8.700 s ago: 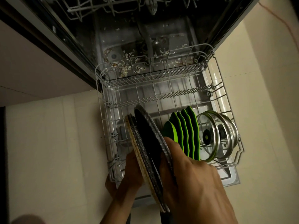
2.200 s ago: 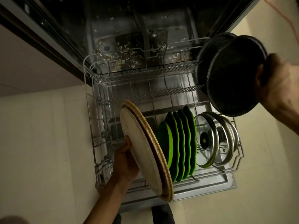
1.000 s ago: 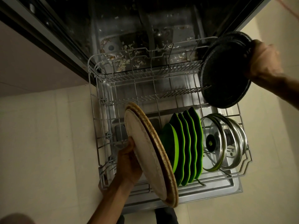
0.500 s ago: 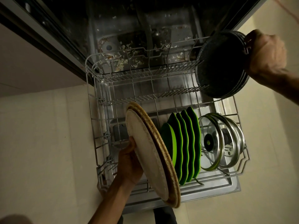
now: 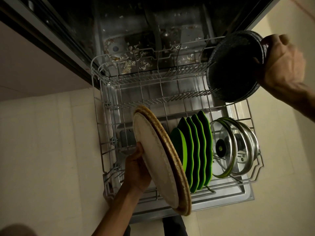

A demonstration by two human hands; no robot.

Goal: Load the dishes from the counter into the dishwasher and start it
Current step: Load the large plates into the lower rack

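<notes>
With no readable writing anywhere, you've got the rack (image 5: 95, 126) pulled out over the open door (image 5: 245, 193). Your left hand (image 5: 136, 169) grips two tan plates (image 5: 158, 160) on edge at the rack's front left, thumb on the pale face, other fingers hidden behind. Just right: five green plates (image 5: 196, 150) upright in the tines, then glass lids (image 5: 233, 147) standing at the right end. Your right hand (image 5: 281, 65) clamps stacked dark plates (image 5: 233, 68) at their rim over the rack's back right corner. Food scraps (image 5: 127, 67) litter the tub floor.
</notes>
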